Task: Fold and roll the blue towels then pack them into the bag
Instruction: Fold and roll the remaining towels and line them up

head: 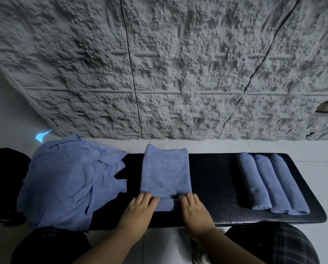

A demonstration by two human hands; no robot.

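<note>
A long black padded desk (216, 176) stands on pale floor tiles (302, 149) before a rough grey textured wall (168, 63). At its centre lies a folded blue microfibre towel (166, 172); left hand (140, 208) and right hand (194, 208) each curl their grip over its rolled near edge. Loose blue towels (64, 180) are heaped at left, with three rolled blue towels (271, 183) at right.

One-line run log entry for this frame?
step: rolling | folded towel | left hand, right hand on rolled near end | three rolls done | pile waiting
</note>
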